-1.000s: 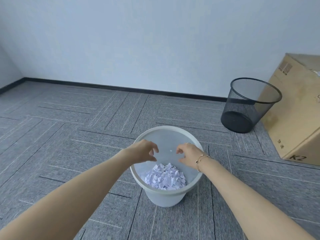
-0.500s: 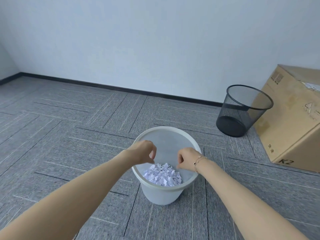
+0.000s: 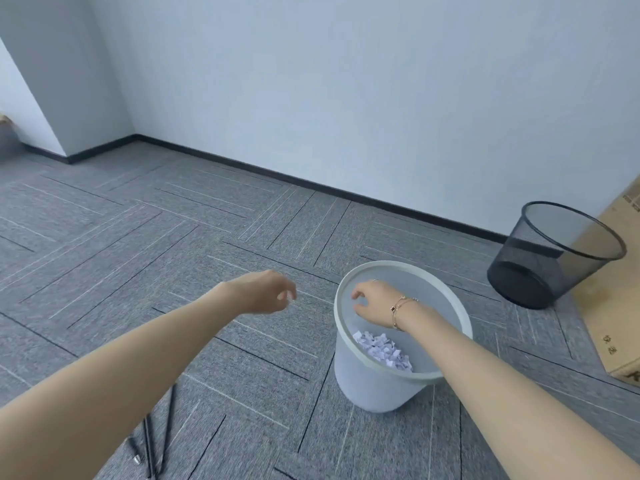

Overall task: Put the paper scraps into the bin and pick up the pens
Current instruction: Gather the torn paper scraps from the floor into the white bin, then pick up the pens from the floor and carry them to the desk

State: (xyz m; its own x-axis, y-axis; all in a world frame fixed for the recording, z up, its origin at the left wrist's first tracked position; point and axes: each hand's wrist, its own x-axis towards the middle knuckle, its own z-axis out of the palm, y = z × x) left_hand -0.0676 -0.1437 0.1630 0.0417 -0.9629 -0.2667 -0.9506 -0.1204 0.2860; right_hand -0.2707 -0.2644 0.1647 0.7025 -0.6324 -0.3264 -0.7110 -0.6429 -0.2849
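A pale grey plastic bin (image 3: pixel 377 389) stands on the carpet with a heap of white paper scraps (image 3: pixel 382 351) in its bottom. My right hand (image 3: pixel 372 301) hovers over the bin's mouth, fingers loosely curled and holding nothing. My left hand (image 3: pixel 266 292) is off to the left of the bin above the carpet, fingers loosely curled, with nothing in it. Several black pens (image 3: pixel 157 441) lie on the carpet at the lower left, partly hidden under my left forearm.
A black mesh waste basket (image 3: pixel 540 258) stands at the right near the wall. A cardboard box (image 3: pixel 616 306) sits beside it at the right edge. Grey carpet tiles run to a white wall with a dark skirting board.
The view has swung left, so the bin now sits right of centre and the pens have come into view. My left hand has left the bin's mouth and moved left; the right stays over it.
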